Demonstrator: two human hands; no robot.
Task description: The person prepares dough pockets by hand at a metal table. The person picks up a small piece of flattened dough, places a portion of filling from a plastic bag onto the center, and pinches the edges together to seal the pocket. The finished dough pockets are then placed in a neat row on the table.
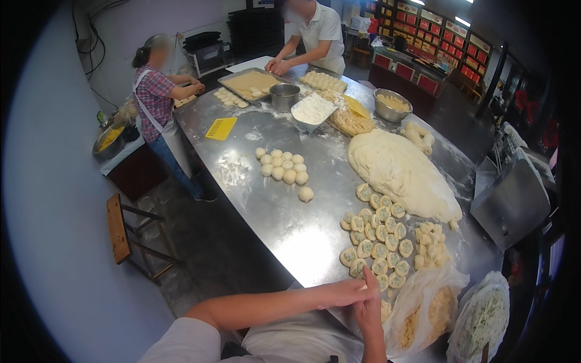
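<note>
My left hand (346, 293) and my right hand (370, 295) are pressed together over the table's near edge. Between them shows a small pale bit of dough (363, 286); the rest of it is hidden by my fingers. Just beyond my hands lie several open dough rounds with a green-flecked filling (380, 233). Small plain dough pieces (430, 245) are heaped to their right. Near my right wrist is a plastic bag with a yellowish crumbly mass (440, 304). Another plastic bag holds a green-flecked filling (483, 308). Smooth round dough balls (283, 167) sit farther off, left of centre.
A large dough mass (399, 168) lies across the steel table (245, 181). Beyond it are a flour container (313, 110), a steel pot (284, 97), a bowl (393, 106) and a tray (247, 81). A yellow scraper (221, 128) lies left. Two people work at the far side; a wooden stool (119, 229) stands left.
</note>
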